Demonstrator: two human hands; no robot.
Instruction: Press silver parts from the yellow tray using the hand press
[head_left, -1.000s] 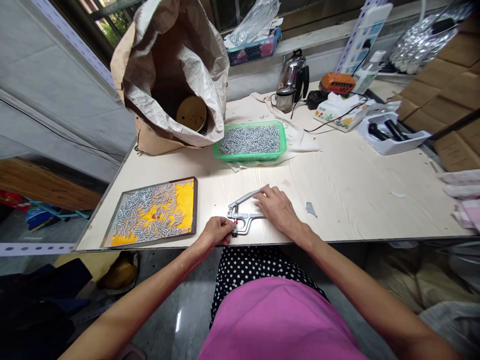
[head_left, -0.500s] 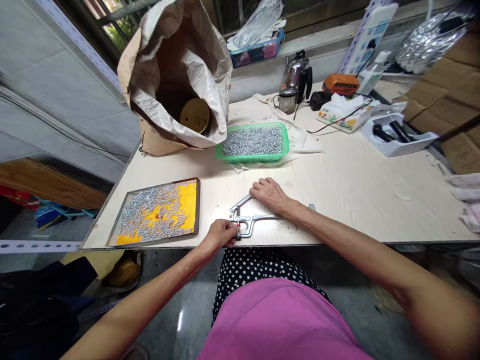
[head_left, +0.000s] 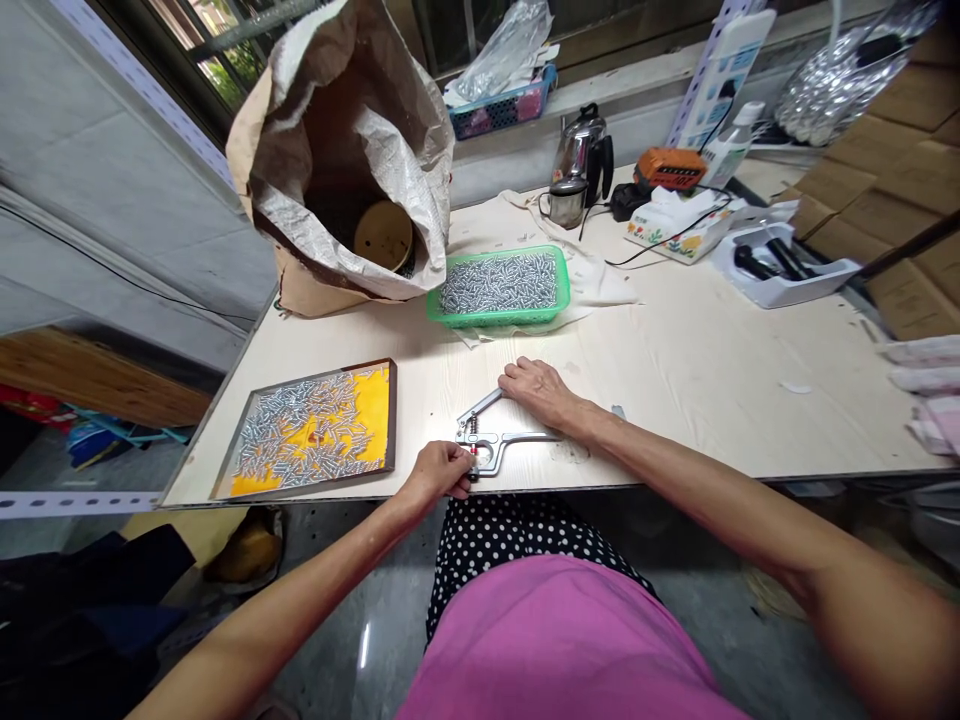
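Grey metal hand press pliers (head_left: pixel 493 453) with a small spring lie on the table near its front edge, their two handles spread apart. My right hand (head_left: pixel 541 388) is closed over the end of the upper, angled handle. At the jaw end, my left hand (head_left: pixel 442 467) pinches with thumb and forefinger. A bit of red shows at those fingertips; what they hold is too small and hidden to name. To the left lies a shallow tray (head_left: pixel 392 415) with a yellow bottom, strewn with small silvery screw-like pieces (head_left: pixel 289 425).
A green basket (head_left: pixel 499 320) full of similar silvery pieces stands behind the pliers. Beside it is a large open sack (head_left: pixel 285 200). Further back are a metal kettle (head_left: pixel 583 145), a cup (head_left: pixel 566 203), an orange battery (head_left: pixel 670 168) and a white tray (head_left: pixel 795 288) with black items.
The view has shifted slightly. Both hands keep their places on the pliers, with no clear movement of the handles.
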